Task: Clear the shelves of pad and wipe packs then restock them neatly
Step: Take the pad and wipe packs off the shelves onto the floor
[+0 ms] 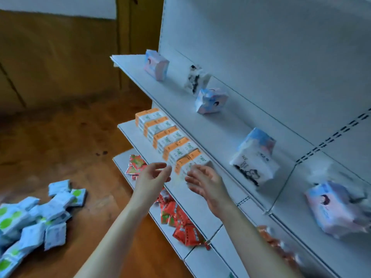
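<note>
Left hand point(154, 175) and right hand point(204, 183): fingers spread loose, holding nothing — orange-white packs point(170, 141) in a row on middle shelf point(129, 132), 12 o'clock of hands. Blue-green packs point(30, 217) piled on floor point(60, 137), 8 o'clock.

Single head view, forward and down (close) over shelves point(220, 125)

Orange-white packs point(170, 141) line the middle shelf point(134, 133); blue packs point(36, 217) litter the floor point(60, 137).

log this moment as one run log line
left hand: open, empty | right hand: open, empty | both by orange-white packs, middle shelf | blue packs piled on floor
</note>
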Tool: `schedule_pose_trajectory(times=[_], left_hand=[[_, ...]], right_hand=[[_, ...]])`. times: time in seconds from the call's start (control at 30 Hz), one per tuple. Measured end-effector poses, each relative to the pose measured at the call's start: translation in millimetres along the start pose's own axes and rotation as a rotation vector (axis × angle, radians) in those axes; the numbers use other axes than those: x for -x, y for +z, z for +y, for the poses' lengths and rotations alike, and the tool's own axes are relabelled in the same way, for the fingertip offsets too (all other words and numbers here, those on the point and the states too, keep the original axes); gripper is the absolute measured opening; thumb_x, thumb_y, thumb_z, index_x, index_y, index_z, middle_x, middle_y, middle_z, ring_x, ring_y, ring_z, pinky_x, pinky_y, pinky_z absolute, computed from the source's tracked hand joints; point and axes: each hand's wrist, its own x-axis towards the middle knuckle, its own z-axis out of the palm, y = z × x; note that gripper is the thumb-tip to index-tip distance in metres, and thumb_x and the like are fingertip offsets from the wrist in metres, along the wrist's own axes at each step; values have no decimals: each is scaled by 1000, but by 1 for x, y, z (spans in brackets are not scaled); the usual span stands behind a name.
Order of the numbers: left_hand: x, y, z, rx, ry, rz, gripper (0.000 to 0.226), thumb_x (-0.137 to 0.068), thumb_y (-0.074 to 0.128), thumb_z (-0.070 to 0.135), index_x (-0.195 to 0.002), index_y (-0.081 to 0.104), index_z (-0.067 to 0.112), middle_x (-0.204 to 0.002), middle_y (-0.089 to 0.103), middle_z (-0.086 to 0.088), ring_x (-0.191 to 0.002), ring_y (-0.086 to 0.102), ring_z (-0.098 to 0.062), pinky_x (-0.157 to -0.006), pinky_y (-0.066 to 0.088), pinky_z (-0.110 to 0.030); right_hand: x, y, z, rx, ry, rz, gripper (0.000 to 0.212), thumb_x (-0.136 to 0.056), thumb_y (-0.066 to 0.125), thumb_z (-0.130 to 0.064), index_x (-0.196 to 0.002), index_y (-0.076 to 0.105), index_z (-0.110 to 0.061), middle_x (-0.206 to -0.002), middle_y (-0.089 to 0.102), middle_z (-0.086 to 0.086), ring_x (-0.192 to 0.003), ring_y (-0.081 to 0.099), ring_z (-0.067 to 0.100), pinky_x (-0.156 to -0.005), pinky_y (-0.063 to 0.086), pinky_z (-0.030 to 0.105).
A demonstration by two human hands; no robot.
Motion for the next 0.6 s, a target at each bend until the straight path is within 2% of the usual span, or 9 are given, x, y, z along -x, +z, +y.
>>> schedule_pose_trajectory(times=[0.17,0.23,0.3,0.37,0.5,0.6], left_hand=[[-1,15,26,-32,46,-128,9,-91,59,27,-97,61,20,-89,70,-6,-88,68,-18,-72,50,-30],[-8,18,40,-43,68,-154,13,-92,58,27,-101,60,18,-91,70,-6,-87,67,-15,-69,49,-27],[-20,22,54,-63,95,-166,17,-92,58,24,-105,60,14,-90,69,-6,-83,66,-14,-69,49,-26],[-40,27,68,-75,124,-167,18,-92,57,21,-107,59,11,-88,67,-5,-80,65,-14,-67,48,-26],[-87,31,92,-79,155,-125,18,-92,57,21,-107,59,10,-92,67,-9,-78,64,-13,-65,47,-23],[-125,31,103,-94,158,-61,21,-92,58,23,-108,60,10,-95,68,-12,-84,66,-16,-67,48,-23]], right_hand=[[6,-22,-25,-89,-68,126,10,-89,61,-18,-97,58,-14,-85,64,5,-77,63,16,-67,48,25],[-3,-25,-42,-94,-103,143,8,-89,61,-16,-95,57,-15,-83,63,3,-75,62,14,-67,47,26],[-20,-26,-62,-64,-153,152,14,-89,62,-17,-101,56,-13,-84,62,2,-76,62,14,-65,49,24],[-44,-28,-85,-6,-217,167,21,-88,62,-19,-107,54,-12,-88,61,3,-79,62,14,-68,49,25],[-125,-28,-135,170,-369,235,17,-85,67,-19,-97,56,-14,-93,62,6,-85,58,15,-74,47,29],[-209,-26,-170,383,-436,307,38,-81,72,-22,-112,57,-6,-115,61,15,-103,59,23,-89,49,37]])
